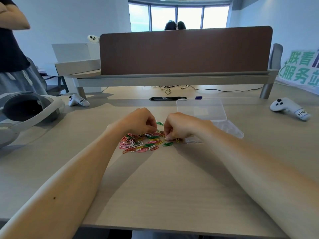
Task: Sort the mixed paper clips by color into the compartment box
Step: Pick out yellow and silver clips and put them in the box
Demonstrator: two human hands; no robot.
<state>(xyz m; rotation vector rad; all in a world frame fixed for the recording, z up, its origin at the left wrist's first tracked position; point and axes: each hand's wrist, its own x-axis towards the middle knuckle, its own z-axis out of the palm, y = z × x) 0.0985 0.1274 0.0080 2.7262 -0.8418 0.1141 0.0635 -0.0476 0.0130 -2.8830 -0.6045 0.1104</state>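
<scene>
From where I stand, the heap of mixed paper clips (138, 144) lies on the wooden desk (164, 187) right in front of the person: pink, green, white, red and yellow all tangled. Both forearms reach in so the hands can work the heap's far edge. The left hand (139, 122) is curled, fingertips down on the clips; whether it grips 1 I cannot tell. The right hand (179, 127) is curled too, thumb and forefinger meeting on what looks like a yellow paper clip (166, 139) at the heap's right fringe. The clear compartment box (229, 129) sits just beside that hand, its lid (202, 109) thrown back, likely for short drops. Its compartments look unfilled, so I judge sorting barely begun
</scene>
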